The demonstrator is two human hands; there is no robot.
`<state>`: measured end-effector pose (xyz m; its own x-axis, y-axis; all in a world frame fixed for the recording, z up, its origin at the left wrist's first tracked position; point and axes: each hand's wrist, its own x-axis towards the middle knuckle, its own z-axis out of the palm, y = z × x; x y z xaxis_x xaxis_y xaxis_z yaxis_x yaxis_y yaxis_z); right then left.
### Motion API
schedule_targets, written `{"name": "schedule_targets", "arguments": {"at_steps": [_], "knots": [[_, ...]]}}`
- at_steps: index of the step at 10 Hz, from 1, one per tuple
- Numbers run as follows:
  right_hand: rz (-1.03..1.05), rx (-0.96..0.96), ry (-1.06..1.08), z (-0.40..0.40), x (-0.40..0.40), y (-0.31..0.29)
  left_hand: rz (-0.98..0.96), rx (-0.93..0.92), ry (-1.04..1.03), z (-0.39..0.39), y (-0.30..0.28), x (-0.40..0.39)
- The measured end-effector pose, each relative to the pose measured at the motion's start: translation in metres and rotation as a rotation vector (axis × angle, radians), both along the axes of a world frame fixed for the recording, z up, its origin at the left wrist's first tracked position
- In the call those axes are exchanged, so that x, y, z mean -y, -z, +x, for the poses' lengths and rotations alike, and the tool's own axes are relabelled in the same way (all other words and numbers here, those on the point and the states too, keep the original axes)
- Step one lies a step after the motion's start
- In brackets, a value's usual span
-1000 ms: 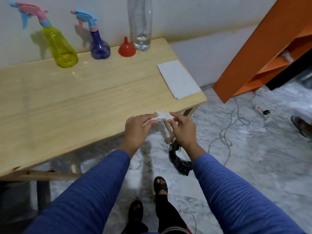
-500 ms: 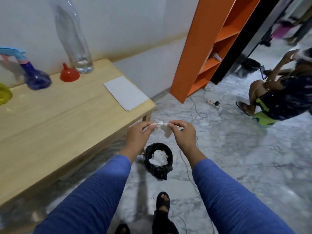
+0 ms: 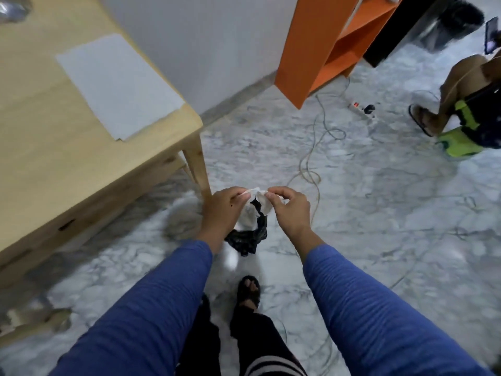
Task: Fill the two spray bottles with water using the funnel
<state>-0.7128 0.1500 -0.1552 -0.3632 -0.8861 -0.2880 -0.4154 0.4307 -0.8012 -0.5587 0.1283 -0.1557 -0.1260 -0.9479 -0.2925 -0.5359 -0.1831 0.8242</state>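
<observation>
My left hand [image 3: 223, 210] and my right hand [image 3: 291, 210] pinch a crumpled white tissue [image 3: 257, 198] between them, held above a small bin lined with a black bag [image 3: 246, 238] on the floor. White paper shows inside the bin. The spray bottles and the red funnel are out of view. Only the blurred base of the clear water bottle [image 3: 13, 9] shows at the top left corner on the wooden table [image 3: 54, 147].
A white sheet [image 3: 119, 85] lies at the table's right end. An orange shelf [image 3: 330, 42] stands against the wall. Cables [image 3: 311, 158] and a power strip [image 3: 363, 108] lie on the marble floor. A person [image 3: 471, 104] sits at the far right.
The view has swung down and right, away from the table top. Both hands have carried the tissue from the table's edge to above the black-lined bin.
</observation>
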Motion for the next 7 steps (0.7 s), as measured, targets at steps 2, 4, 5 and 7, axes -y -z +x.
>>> {"name": "schedule_targets", "arguments": {"at_steps": [2, 4, 5, 7], "knots": [[0.109, -0.007, 0.015, -0.009, 0.021, 0.125, 0.088, 0.097, 0.049, -0.018, 0.121, 0.019], [0.274, 0.031, -0.071, -0.012, 0.03, 0.213, 0.187, 0.169, 0.177, -0.017, 0.223, 0.03], [0.331, 0.047, -0.084, -0.012, 0.027, 0.226, 0.219, 0.232, 0.229, -0.014, 0.243, 0.031], [0.38, -0.026, -0.135, -0.006, 0.012, 0.189, 0.339, 0.317, 0.325, -0.003, 0.211, 0.016]]}}
